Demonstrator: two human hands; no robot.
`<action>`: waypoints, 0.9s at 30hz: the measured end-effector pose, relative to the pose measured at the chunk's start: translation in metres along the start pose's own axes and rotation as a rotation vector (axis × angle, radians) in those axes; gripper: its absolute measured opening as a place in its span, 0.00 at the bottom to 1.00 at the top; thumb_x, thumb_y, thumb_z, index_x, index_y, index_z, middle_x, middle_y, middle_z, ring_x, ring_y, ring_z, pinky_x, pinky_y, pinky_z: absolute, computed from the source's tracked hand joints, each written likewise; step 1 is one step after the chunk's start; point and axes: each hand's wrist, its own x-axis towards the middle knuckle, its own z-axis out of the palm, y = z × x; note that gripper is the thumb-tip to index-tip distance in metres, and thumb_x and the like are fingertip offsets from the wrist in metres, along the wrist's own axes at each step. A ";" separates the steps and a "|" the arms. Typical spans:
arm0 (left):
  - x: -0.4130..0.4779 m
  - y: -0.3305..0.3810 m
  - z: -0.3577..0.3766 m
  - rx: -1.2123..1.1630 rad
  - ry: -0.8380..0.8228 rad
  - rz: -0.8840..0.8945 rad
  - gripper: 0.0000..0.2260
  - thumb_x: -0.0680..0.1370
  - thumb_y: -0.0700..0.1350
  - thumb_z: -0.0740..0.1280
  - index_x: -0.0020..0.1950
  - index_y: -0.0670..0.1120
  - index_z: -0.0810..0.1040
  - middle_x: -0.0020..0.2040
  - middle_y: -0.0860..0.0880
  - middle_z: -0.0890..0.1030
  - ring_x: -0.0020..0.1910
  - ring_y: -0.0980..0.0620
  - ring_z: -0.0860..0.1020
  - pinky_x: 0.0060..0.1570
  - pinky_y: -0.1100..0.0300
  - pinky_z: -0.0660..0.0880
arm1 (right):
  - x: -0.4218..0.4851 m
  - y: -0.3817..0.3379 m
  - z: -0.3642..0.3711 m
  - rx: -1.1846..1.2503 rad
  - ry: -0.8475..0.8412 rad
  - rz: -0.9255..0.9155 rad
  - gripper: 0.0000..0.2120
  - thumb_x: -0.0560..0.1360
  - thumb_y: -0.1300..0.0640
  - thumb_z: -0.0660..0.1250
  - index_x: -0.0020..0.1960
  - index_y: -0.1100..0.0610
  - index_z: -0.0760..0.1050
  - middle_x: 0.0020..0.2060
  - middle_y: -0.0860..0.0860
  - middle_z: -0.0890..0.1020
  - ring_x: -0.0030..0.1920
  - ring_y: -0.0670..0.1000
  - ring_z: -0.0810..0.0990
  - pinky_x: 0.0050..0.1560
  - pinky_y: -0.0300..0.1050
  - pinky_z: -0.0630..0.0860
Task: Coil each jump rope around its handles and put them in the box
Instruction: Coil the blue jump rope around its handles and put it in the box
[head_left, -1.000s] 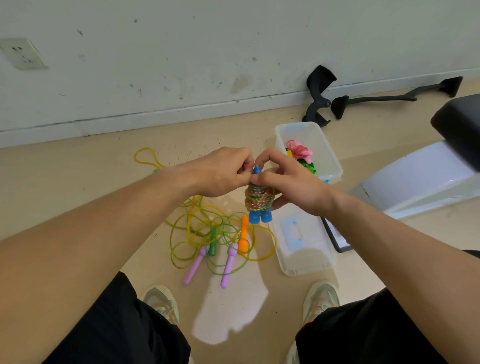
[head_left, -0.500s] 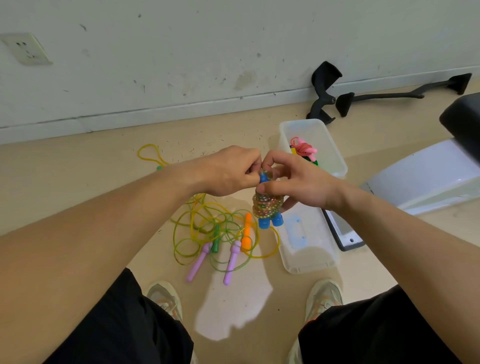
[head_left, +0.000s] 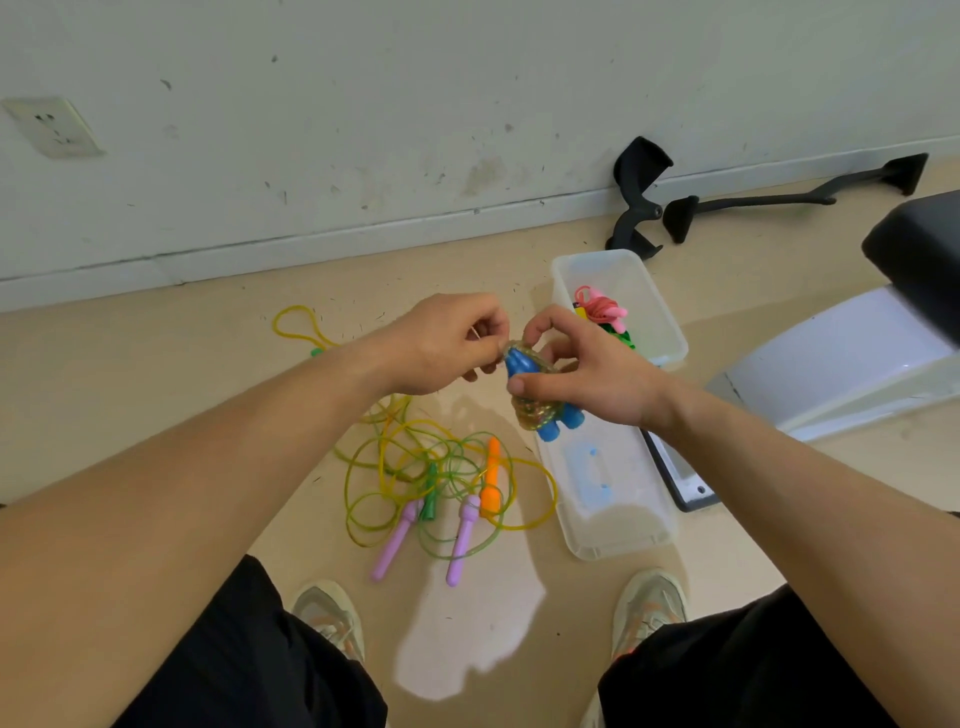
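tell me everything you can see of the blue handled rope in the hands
The blue-handled jump rope is two blue plastic-looking handles side by side, bound by a tight coil of glittery translucent cord. It is held in the air, tilted, wide ends down. The right hand grips the coil; the left hand pinches the cord at the narrow tips.

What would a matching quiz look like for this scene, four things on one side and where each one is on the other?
1 blue-handled jump rope
2 pink jump rope
3 purple handles
4 box lid

A in the clear box
B by the right shoe
C held by left hand and right hand
D in the loose rope tangle

Pairs: 1-C, 2-A, 3-D, 4-B
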 end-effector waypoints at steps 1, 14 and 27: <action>0.000 0.001 0.000 -0.117 0.001 -0.021 0.02 0.81 0.40 0.64 0.48 0.44 0.75 0.43 0.46 0.82 0.42 0.51 0.83 0.43 0.58 0.81 | 0.001 0.002 0.000 0.002 0.016 -0.002 0.22 0.66 0.42 0.78 0.53 0.47 0.72 0.41 0.54 0.82 0.37 0.51 0.82 0.41 0.50 0.80; 0.031 0.005 -0.005 -0.604 0.148 -0.208 0.03 0.79 0.39 0.68 0.47 0.44 0.79 0.42 0.43 0.85 0.40 0.50 0.85 0.41 0.63 0.82 | 0.000 0.016 -0.022 -0.001 0.159 0.103 0.25 0.68 0.44 0.78 0.61 0.48 0.75 0.50 0.53 0.80 0.47 0.56 0.82 0.44 0.56 0.83; 0.100 0.014 0.064 -0.811 0.136 -0.554 0.12 0.81 0.34 0.62 0.64 0.42 0.72 0.59 0.39 0.81 0.51 0.43 0.84 0.45 0.58 0.80 | 0.024 0.065 -0.051 -0.306 0.372 0.278 0.25 0.66 0.40 0.78 0.53 0.52 0.73 0.44 0.50 0.79 0.44 0.50 0.78 0.40 0.45 0.75</action>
